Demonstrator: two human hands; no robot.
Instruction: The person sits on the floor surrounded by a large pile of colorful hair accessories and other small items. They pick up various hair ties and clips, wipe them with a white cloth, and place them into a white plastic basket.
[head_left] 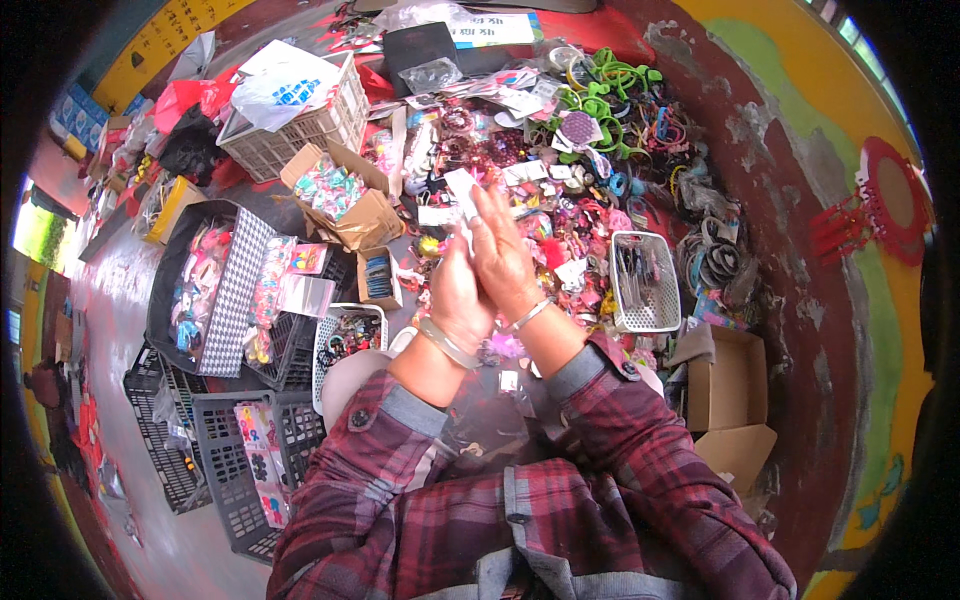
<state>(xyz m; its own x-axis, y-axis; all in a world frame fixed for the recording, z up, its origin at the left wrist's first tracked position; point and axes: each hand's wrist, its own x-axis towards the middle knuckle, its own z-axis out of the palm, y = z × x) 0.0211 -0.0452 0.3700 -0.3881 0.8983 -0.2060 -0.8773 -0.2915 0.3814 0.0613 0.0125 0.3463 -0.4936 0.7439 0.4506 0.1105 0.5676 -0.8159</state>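
Observation:
My left hand (460, 297) and my right hand (503, 257) are pressed palm to palm in the middle of the head view. A small white card (462, 188) juts out past the fingertips, gripped between the two hands. Whatever else lies between the palms is hidden. Right-hand fingers lie straight and close together; the left ones are partly covered by them. Beneath and beyond the hands spreads a heap of hair accessories (545, 225), with pink, red and yellow pieces and several white cards.
Green headbands (605, 95) are piled at the far right. A white basket (672, 318) stands right, near an open cardboard box (735, 375). To the left are a cardboard box (372, 222) of packets, a grey crate (345, 125), a black houndstooth box (232, 300) and a dark crate (215, 440).

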